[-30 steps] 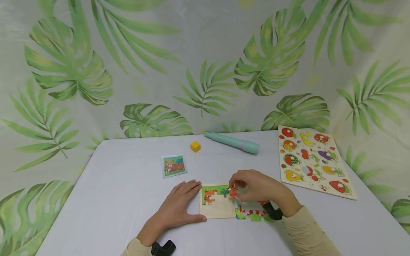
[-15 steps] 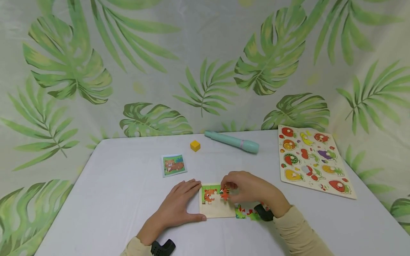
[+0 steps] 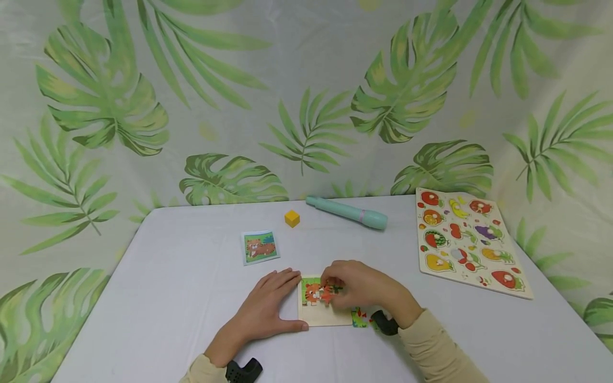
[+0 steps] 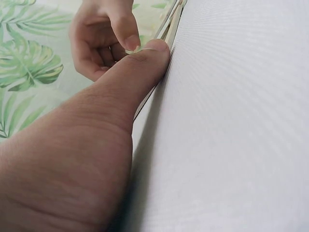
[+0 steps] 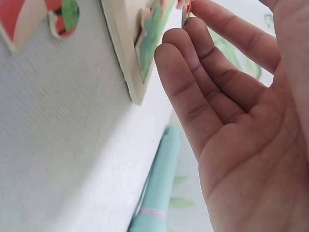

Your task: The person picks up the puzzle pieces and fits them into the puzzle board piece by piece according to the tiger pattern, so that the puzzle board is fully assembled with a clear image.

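A square wooden jigsaw board [image 3: 318, 319] lies in front of me, with a tiger-face section [image 3: 311, 292] and green background pieces along its upper part. My left hand [image 3: 268, 308] rests at its left side, fingers extended along the edge and thumb at the near corner. Over the upper middle of the board, my right hand [image 3: 364, 287] pinches an orange jigsaw piece [image 3: 327, 296] between thumb and index finger, right beside the tiger face. The left wrist view shows the piece's pale edge [image 4: 132, 50] at the right thumb tip. Loose jigsaw pieces [image 3: 359, 318] lie right of the board, partly hidden by the right wrist.
A bear picture card [image 3: 261, 247] lies behind the left hand. Farther back are a yellow cube [image 3: 292, 218] and a mint-green tube-shaped thing [image 3: 347, 211]. A fruit puzzle board [image 3: 462, 239] occupies the table's right side. A leaf-print cloth [image 3: 306, 96] hangs behind.
My right hand has moved left over the board with the orange jigsaw piece, bringing it beside the tiger face. The left hand has stayed in place.
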A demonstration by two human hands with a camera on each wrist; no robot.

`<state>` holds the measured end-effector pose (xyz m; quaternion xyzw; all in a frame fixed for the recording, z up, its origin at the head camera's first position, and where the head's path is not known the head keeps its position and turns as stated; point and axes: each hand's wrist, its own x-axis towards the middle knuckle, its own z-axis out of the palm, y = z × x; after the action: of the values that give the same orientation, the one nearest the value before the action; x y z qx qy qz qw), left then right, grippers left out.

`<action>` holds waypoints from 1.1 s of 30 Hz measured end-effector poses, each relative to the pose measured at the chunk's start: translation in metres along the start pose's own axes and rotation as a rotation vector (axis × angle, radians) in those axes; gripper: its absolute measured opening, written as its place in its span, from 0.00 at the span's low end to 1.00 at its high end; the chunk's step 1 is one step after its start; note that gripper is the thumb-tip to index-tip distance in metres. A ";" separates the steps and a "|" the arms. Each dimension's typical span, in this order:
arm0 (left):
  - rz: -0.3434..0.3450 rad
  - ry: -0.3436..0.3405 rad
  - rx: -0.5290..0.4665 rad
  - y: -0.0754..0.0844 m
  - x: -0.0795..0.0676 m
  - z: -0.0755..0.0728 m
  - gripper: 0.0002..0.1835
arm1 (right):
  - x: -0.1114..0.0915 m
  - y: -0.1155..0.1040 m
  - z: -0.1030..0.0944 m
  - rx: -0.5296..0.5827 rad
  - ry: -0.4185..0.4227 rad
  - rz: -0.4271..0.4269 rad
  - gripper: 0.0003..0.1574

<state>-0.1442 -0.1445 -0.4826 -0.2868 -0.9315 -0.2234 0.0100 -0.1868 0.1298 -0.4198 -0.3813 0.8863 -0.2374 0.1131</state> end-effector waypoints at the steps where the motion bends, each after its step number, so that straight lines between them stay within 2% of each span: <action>1: -0.002 -0.002 0.000 0.000 0.000 0.000 0.58 | 0.001 0.000 0.001 -0.004 -0.001 -0.001 0.19; 14: 0.000 -0.004 0.010 0.000 0.000 0.000 0.58 | 0.005 -0.003 0.011 -0.033 -0.029 0.001 0.17; 33: 0.000 -0.008 0.009 0.000 0.000 -0.001 0.58 | 0.005 -0.005 0.013 -0.035 -0.036 0.002 0.13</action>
<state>-0.1441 -0.1445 -0.4817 -0.2879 -0.9325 -0.2180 0.0075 -0.1823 0.1189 -0.4282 -0.3866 0.8885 -0.2149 0.1223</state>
